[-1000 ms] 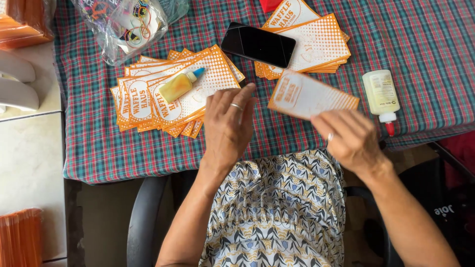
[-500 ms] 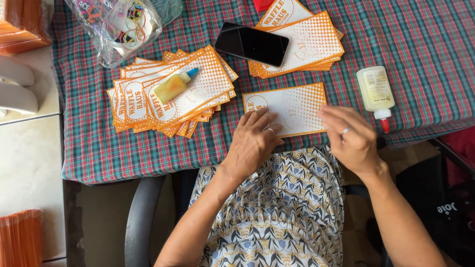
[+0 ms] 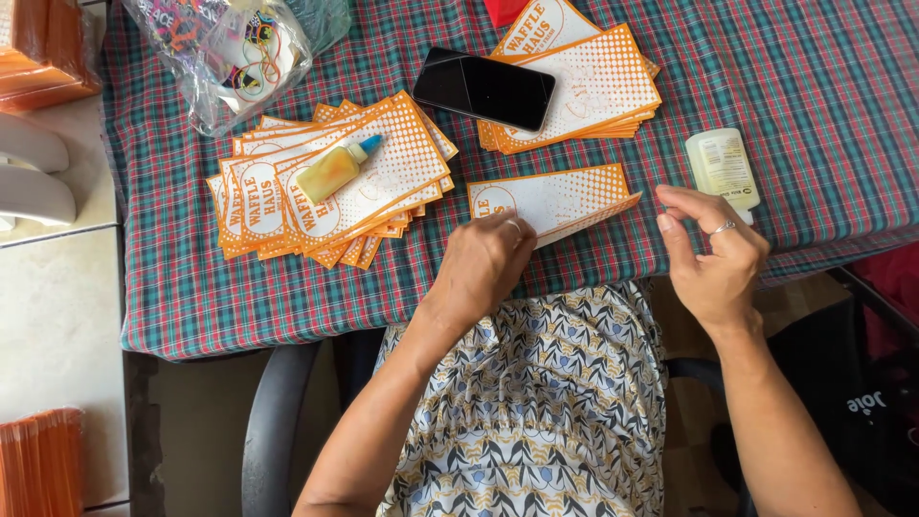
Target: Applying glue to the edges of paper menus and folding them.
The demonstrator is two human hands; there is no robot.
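The orange and white paper card (image 3: 555,199) that sat flat and wide by the table's edge half a second ago now looks thinner, and its long front edge stands up a little, so it has been folded over along its length. A second ago the right hand was only carrying it toward this spot, so the fold looks like the new step just done. The left hand (image 3: 481,271) has stayed on the card's left end and presses down there, fingers bent, with the fingertips (image 3: 505,222) on the paper; it pushes on the card and does not wrap around it. The right hand (image 3: 716,258) has let go and lifted off to the right of the card. It is loose and half open, with fingers curled and nothing in them. Just past that hand, farther onto the table, lies a small pale glue bottle (image 3: 723,168). To the left of the left hand is a spread pile of the same cards (image 3: 278,196) with a little yellow bottle (image 3: 335,168) lying on top. Farther back from both hands are a black phone (image 3: 484,88) and 1 more neat pile (image 3: 593,91) on the checked cloth (image 3: 814,86).
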